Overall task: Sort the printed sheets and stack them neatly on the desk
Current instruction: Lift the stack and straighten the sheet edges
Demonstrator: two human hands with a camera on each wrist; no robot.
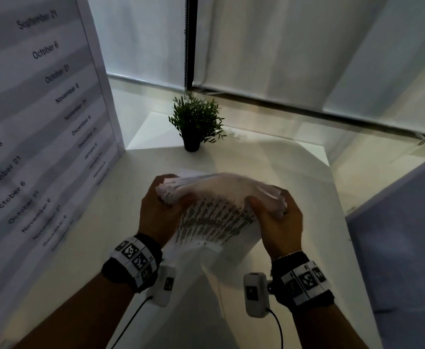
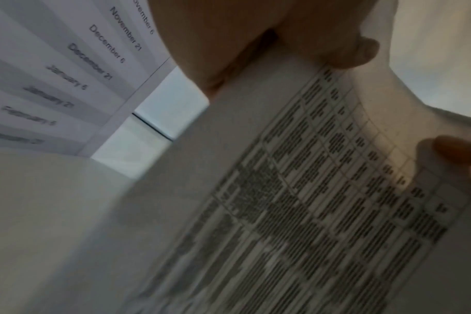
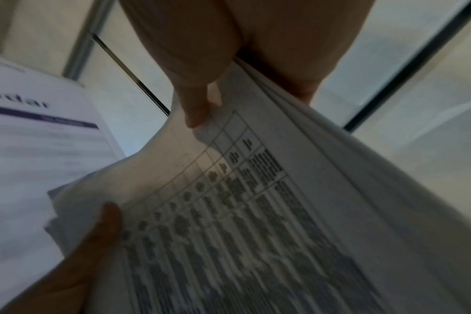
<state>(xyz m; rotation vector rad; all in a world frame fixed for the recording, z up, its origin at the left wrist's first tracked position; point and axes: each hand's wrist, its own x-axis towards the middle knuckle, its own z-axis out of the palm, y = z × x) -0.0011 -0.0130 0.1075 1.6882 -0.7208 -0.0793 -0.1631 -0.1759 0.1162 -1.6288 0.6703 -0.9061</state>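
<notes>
Both hands hold one bundle of printed sheets [image 1: 216, 217] upright above the white desk [image 1: 105, 222]. The front sheet carries a dense printed table [image 2: 323, 212] [image 3: 229, 233]. My left hand [image 1: 161, 210] grips the bundle's upper left corner, thumb on the front sheet [image 2: 358, 53]. My right hand [image 1: 276, 217] grips the upper right corner, thumb pressed on the table's edge [image 3: 196, 106]. The top edges fan out unevenly and are blurred. The bundle's lower edge is near the desk; I cannot tell whether it touches.
A small potted plant [image 1: 196, 122] stands at the desk's far edge. A large panel listing dates [image 1: 42, 109] stands along the left side. Another printed sheet or board [image 1: 395, 235] leans at the right. Window blinds [image 1: 307, 46] hang behind.
</notes>
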